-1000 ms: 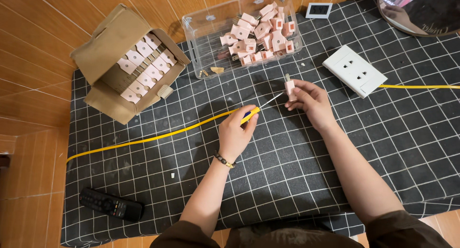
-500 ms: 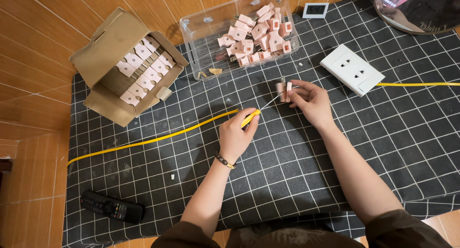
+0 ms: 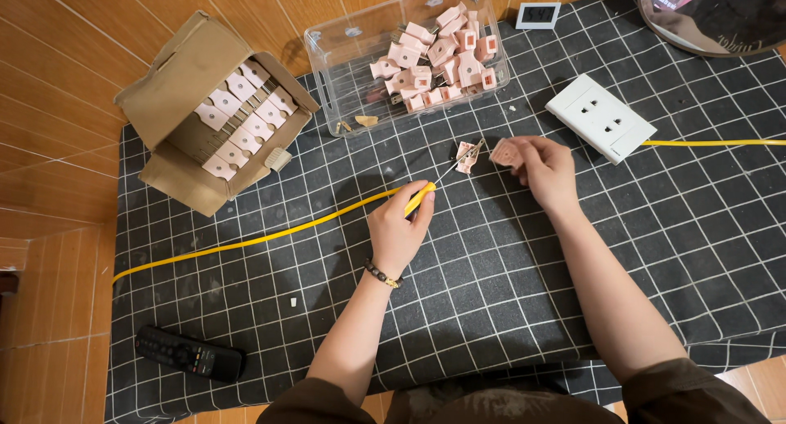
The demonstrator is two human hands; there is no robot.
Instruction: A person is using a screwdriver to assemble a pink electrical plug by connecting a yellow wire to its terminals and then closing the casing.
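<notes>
The left hand (image 3: 399,232) pinches a yellow-handled screwdriver (image 3: 431,187), whose thin shaft reaches up and right to touch a pink plug half (image 3: 467,156) lying on the black grid mat (image 3: 458,293) of the tabletop. The right hand (image 3: 547,169) holds another pink plug piece (image 3: 504,152) pinched in its fingertips, just right of the first and apart from the screwdriver tip.

Home workspace, small-parts assembly on the floor. Evidence: wood plank floor (image 3: 65,146) under a black grid mat (image 3: 491,309), TV remote (image 3: 188,354), round mirror (image 3: 712,15), small digital clock (image 3: 538,15), plus cardboard box (image 3: 176,88) and clear bin (image 3: 344,80) full of pink plug parts.
</notes>
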